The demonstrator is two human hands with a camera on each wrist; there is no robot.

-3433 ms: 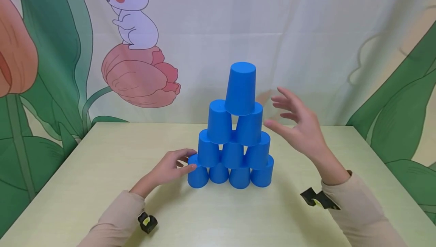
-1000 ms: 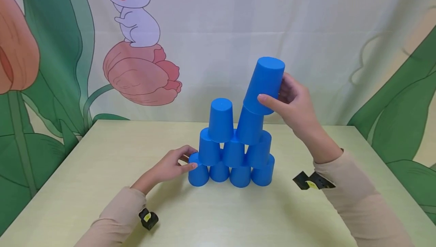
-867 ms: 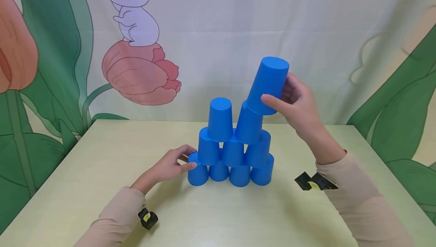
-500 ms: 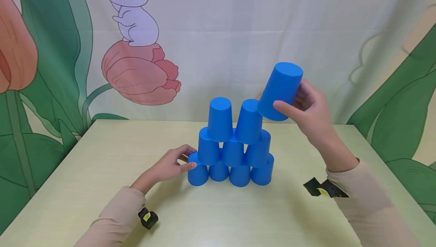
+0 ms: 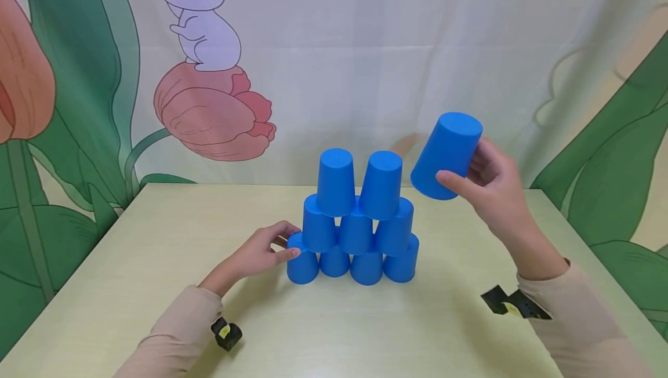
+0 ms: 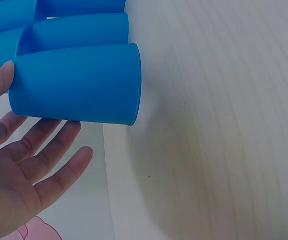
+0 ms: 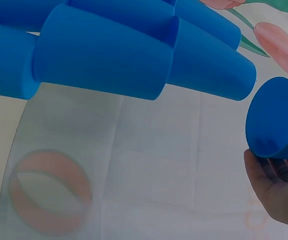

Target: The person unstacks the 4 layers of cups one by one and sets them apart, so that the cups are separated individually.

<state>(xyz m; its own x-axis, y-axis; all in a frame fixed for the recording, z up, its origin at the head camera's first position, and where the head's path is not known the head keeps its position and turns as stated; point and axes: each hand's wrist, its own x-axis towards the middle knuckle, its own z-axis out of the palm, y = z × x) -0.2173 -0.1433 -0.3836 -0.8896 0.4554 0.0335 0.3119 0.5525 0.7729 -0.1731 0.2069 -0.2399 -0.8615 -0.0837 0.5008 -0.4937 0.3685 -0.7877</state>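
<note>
My right hand (image 5: 496, 192) grips an upside-down blue cup (image 5: 451, 152), thumb in front and fingers behind. That cup is in the air, tilted, right of the cup stack and apart from it. In the right wrist view the held cup (image 7: 276, 117) shows its hollow mouth. My left hand (image 5: 261, 250) rests lightly at the bottom-left cup (image 5: 302, 268). In the left wrist view, the thumb touches near this cup's (image 6: 78, 85) closed end, while fairly straight, spread fingers (image 6: 48, 157) lie along its side. The stack has three tiers, with two cups (image 5: 335, 184) on top.
The pale wooden table (image 5: 334, 331) carries the stack near its middle. Behind it hangs a light curtain (image 5: 313, 47) printed with a rabbit, flowers and leaves. Black wrist cameras (image 5: 227, 334) sit on both beige sleeves.
The right hand took hold of the single top cup, lifted it off the stack, then moved it right and lower. The left hand has stayed at the bottom-left cup.
</note>
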